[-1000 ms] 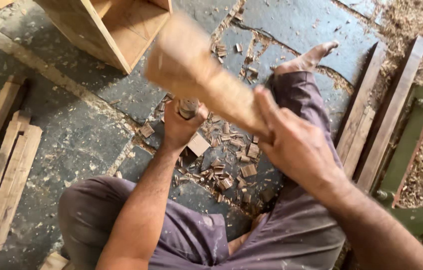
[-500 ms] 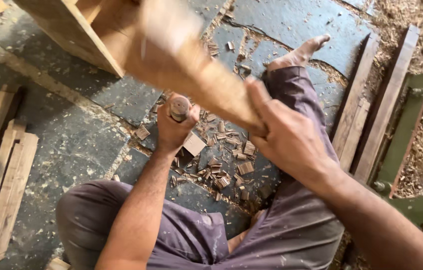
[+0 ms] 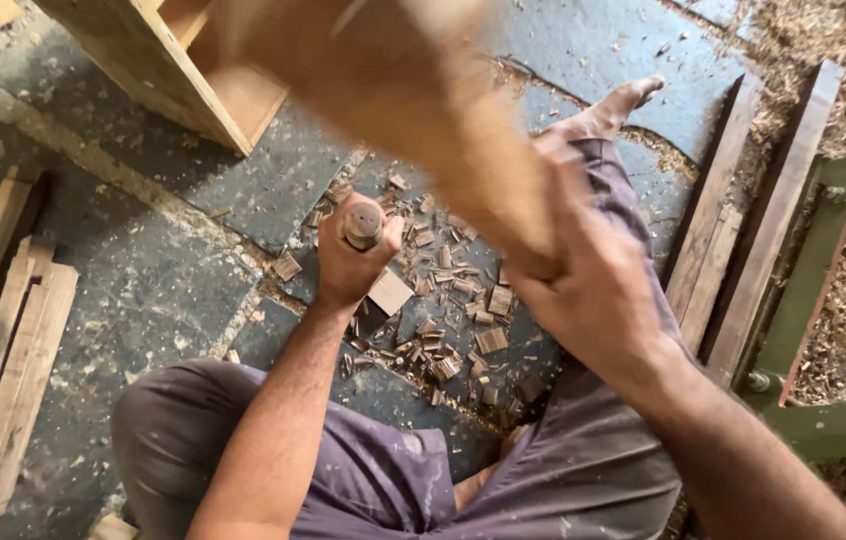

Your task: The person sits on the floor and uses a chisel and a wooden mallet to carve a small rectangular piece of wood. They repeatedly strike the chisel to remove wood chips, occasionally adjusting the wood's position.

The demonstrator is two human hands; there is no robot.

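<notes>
Head view: left hand (image 3: 348, 262) clamped round upright chisel (image 3: 362, 224); right hand (image 3: 593, 300) grips wooden mallet (image 3: 393, 90) handle. Mallet likely heavy, rigid.

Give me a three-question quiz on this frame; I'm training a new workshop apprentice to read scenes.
1. True or false: the left hand grips a chisel handle held upright.
2. What does the right hand hold? A) a saw B) a wooden mallet C) a brush
3. What litters the floor around the chisel?

Key: 1 true. 2 B; it is raised and motion-blurred. 3 Wood chips.
</notes>
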